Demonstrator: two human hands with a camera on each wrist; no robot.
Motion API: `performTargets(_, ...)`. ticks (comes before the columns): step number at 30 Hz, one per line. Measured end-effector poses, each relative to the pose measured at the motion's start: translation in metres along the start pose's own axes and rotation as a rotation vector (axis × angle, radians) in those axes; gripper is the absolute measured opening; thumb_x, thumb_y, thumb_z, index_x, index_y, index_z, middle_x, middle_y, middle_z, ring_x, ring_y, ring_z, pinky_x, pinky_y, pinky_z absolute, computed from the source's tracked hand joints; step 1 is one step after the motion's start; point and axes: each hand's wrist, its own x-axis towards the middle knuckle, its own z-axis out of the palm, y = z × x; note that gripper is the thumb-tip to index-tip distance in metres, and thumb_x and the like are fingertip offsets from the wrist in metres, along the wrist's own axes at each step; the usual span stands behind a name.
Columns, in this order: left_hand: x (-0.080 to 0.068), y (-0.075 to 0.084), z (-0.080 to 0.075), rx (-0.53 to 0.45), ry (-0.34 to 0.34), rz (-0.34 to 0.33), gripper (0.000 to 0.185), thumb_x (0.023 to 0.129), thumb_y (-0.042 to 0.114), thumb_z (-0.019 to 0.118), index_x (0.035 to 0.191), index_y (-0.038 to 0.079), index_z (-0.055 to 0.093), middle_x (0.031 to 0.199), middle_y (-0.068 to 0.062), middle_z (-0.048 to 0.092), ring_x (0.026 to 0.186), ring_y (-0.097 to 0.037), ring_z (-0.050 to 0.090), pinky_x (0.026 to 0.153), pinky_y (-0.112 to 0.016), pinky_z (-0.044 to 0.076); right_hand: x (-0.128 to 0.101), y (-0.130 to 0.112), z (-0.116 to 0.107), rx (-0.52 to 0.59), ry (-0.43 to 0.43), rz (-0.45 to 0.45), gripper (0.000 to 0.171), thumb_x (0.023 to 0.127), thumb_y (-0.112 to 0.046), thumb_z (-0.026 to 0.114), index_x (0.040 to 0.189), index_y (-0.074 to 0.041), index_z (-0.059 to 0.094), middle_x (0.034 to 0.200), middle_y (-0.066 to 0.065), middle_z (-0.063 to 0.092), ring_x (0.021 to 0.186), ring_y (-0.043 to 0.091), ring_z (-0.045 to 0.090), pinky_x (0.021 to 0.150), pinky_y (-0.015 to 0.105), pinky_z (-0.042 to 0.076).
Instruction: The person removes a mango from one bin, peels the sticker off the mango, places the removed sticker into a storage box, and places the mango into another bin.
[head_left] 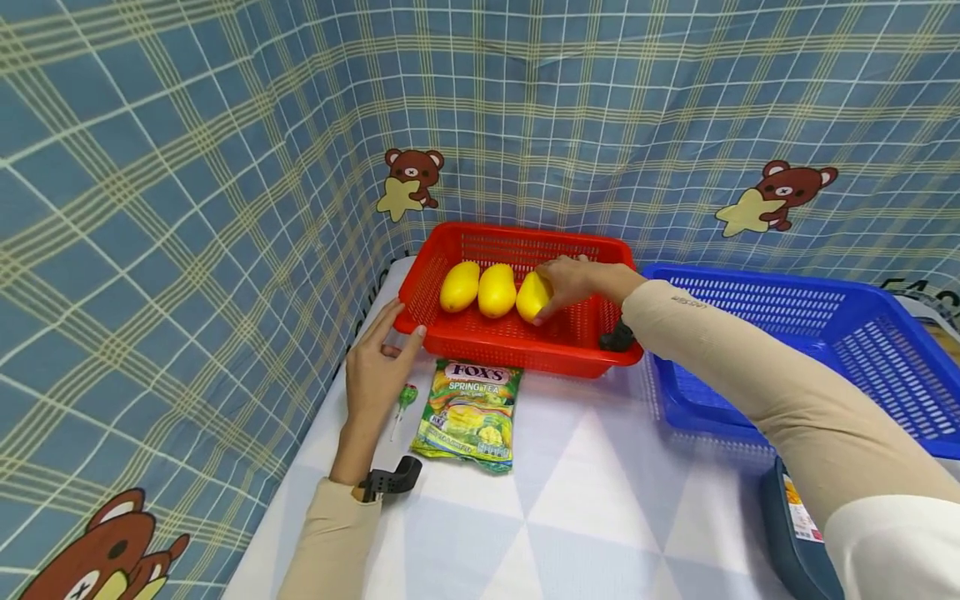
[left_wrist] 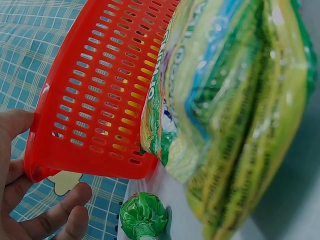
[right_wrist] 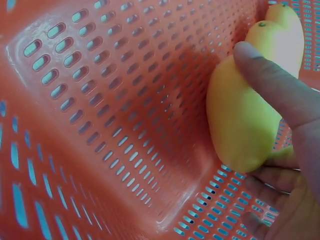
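Note:
A red plastic basket (head_left: 517, 354) holds a row of three yellow mangoes; the left mango (head_left: 459, 287) and middle mango (head_left: 497, 292) lie side by side. My right hand (head_left: 577, 282) reaches into the basket and grips the right-hand mango (right_wrist: 240, 117), thumb on one side and fingers curled at its lower end. At the basket's front left corner, my left hand (head_left: 375, 367) holds the rim between thumb and fingers. Beside that hand lie a green-wrapped lollipop (head_left: 407, 395) and a green and yellow bag of Fox's candy (head_left: 468, 417), just in front of the basket.
A blue plastic basket (head_left: 847, 304) stands right of the red one, partly behind my right arm. A dark container with a label (head_left: 795, 533) sits at the lower right. Plaid cloth (head_left: 525, 125) with bear prints hangs behind and to the left.

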Motion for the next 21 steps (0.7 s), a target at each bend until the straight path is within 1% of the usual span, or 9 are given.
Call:
performTargets(2, 0.001, 0.002, 0.001, -0.006, -0.007, 0.001, 0.055, 0.093, 0.043, 0.070, 0.141, 0.019, 0.060, 0.144, 0.013, 0.054, 0.067, -0.015, 0.061, 0.059, -0.025, 0.050, -0.003, 0.001, 0.000, 0.002, -0.002, 0.009, 0.107, 0.078, -0.060, 0.078, 0.154, -0.001, 0.032, 0.151, 0.017, 0.042, 0.139, 0.038, 0.030, 0.112, 0.063, 0.019)
performTargets(7, 0.002, 0.007, 0.001, 0.002, 0.000, 0.014, 0.055, 0.093, 0.043, 0.070, 0.141, 0.018, 0.060, 0.144, 0.013, 0.054, 0.065, -0.015, 0.061, 0.057, -0.026, 0.050, -0.006, 0.003, -0.001, -0.003, 0.020, 0.019, 0.108, 0.078, -0.061, 0.077, 0.155, -0.001, 0.030, 0.158, 0.020, 0.030, 0.143, 0.041, 0.021, 0.112, 0.068, 0.014)
performTargets(9, 0.001, 0.007, 0.002, 0.003, -0.001, 0.017, 0.055, 0.093, 0.043, 0.070, 0.141, 0.018, 0.060, 0.145, 0.012, 0.054, 0.065, -0.015, 0.061, 0.057, -0.025, 0.050, -0.007, 0.004, 0.000, -0.007, 0.015, 0.028, 0.111, 0.077, -0.064, 0.076, 0.155, -0.001, 0.030, 0.158, 0.021, 0.028, 0.143, 0.041, 0.021, 0.111, 0.069, 0.013)
performTargets(13, -0.001, 0.007, 0.004, -0.001, -0.016, 0.013, 0.055, 0.093, 0.043, 0.070, 0.141, 0.018, 0.060, 0.145, 0.011, 0.053, 0.065, -0.015, 0.061, 0.056, -0.025, 0.049, -0.011, 0.004, -0.003, -0.026, -0.025, 0.054, 0.114, 0.077, -0.069, 0.072, 0.157, -0.001, 0.026, 0.159, 0.021, 0.027, 0.145, 0.042, 0.020, 0.113, 0.069, 0.011)
performTargets(14, -0.002, 0.006, 0.004, -0.004, -0.018, 0.009, 0.055, 0.093, 0.043, 0.069, 0.141, 0.018, 0.060, 0.145, 0.011, 0.053, 0.065, -0.014, 0.061, 0.056, -0.024, 0.049, -0.012, 0.003, -0.005, -0.033, -0.033, 0.056, 0.115, 0.077, -0.070, 0.071, 0.157, -0.002, 0.025, 0.160, 0.021, 0.026, 0.145, 0.042, 0.019, 0.113, 0.069, 0.010)
performTargets(17, -0.003, 0.004, 0.005, -0.009, -0.011, 0.009, 0.054, 0.093, 0.042, 0.069, 0.141, 0.019, 0.060, 0.145, 0.011, 0.054, 0.065, -0.014, 0.061, 0.055, -0.023, 0.048, -0.017, 0.001, -0.017, -0.038, -0.051, 0.040, 0.111, 0.082, -0.070, 0.066, 0.158, -0.003, 0.022, 0.162, 0.021, 0.022, 0.147, 0.042, 0.014, 0.113, 0.069, 0.008)
performTargets(19, -0.003, 0.002, 0.004, -0.014, -0.002, 0.013, 0.054, 0.093, 0.042, 0.070, 0.141, 0.018, 0.060, 0.144, 0.011, 0.054, 0.064, -0.014, 0.061, 0.055, -0.021, 0.048, -0.022, -0.001, -0.028, -0.036, -0.045, 0.032, 0.106, 0.085, -0.069, 0.063, 0.159, -0.005, 0.022, 0.163, 0.021, 0.019, 0.149, 0.041, 0.011, 0.113, 0.069, 0.007)
performTargets(21, -0.002, 0.000, 0.002, -0.021, 0.004, 0.017, 0.054, 0.093, 0.042, 0.070, 0.141, 0.018, 0.060, 0.144, 0.011, 0.054, 0.064, -0.015, 0.061, 0.056, -0.020, 0.047, -0.027, -0.003, -0.040, -0.021, -0.024, 0.021, 0.099, 0.089, -0.064, 0.062, 0.159, -0.005, 0.023, 0.162, 0.021, 0.019, 0.149, 0.042, 0.010, 0.113, 0.069, 0.007)
